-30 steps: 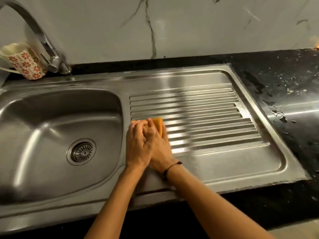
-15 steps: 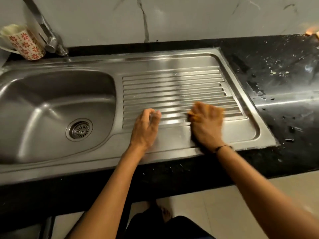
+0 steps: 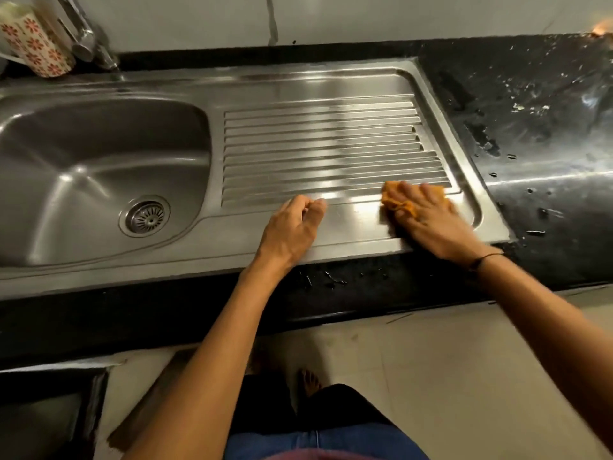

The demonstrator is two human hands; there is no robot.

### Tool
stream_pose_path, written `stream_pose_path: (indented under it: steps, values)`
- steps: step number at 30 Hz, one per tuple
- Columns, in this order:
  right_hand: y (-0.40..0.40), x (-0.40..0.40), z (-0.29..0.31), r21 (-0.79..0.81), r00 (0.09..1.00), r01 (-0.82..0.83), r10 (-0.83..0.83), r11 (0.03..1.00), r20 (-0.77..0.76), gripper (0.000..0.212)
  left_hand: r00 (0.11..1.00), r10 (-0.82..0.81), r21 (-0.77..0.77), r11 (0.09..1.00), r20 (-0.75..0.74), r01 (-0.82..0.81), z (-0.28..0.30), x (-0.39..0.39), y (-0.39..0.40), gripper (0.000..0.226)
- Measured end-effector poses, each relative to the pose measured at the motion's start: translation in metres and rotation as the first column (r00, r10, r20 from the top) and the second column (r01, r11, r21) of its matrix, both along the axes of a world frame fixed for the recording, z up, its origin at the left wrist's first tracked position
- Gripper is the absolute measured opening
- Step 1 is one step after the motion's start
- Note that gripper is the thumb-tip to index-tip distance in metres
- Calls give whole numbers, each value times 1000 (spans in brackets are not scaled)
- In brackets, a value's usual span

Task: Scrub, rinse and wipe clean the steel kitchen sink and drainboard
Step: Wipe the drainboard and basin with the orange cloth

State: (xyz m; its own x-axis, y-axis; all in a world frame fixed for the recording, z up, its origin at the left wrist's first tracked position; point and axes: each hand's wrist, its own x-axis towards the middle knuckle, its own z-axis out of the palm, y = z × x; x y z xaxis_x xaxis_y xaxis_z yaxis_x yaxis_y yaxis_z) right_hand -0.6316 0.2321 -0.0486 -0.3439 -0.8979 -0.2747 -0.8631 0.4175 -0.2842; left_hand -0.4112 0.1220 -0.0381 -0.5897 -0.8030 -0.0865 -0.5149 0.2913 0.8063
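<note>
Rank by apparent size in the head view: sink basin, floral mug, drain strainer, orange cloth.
1. Sink basin
2. Floral mug, partly cut off by the frame
3. Drain strainer and orange cloth: unsure, the hand hides most of the cloth.

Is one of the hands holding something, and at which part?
The right hand presses an orange cloth flat on the drainboard, covering most of it. The left hand holds nothing.

left hand (image 3: 292, 230) fingers loosely curled, right hand (image 3: 428, 220) pressing flat

Home kitchen: steel sink (image 3: 99, 167), tap (image 3: 87, 34).
</note>
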Motion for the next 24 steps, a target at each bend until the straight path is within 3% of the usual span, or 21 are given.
stream_pose_path:
  steps: [2,4,6,11,13,17,21,24]
  values:
    - [9,-20,-1,26,999,41,-40,999,-30,50,1000,-20,1,1000,-6,20,0,3,4,85]
    - [13,-24,-4,32,999,43,-42,999,-19,49,1000,-27,7,1000,5,27,2,11,6,68]
    - [19,-24,-5,31,999,-33,32,999,24,48,999,-17,20,1000,43,16,5,25,5,48]
    - [17,5,4,14,952,-271,266,963,150,60,995,92,-7,996,45,-92,6,67,2,45]
    - [-3,42,7,-39,896,-391,390,919,210,61,986,166,-23,986,35,-165,4,83,0,43]
    - [-71,142,3,-57,710,-673,665,738,231,61,939,345,-46,938,-5,-345,4,126,-7,51]
    - [-141,257,-6,-160,574,-770,779,618,252,53,829,559,-61,826,-34,-560,9,168,-17,62]
    - [-181,330,-7,-221,512,-780,800,586,312,51,737,674,-79,733,-57,-676,14,202,-24,69]
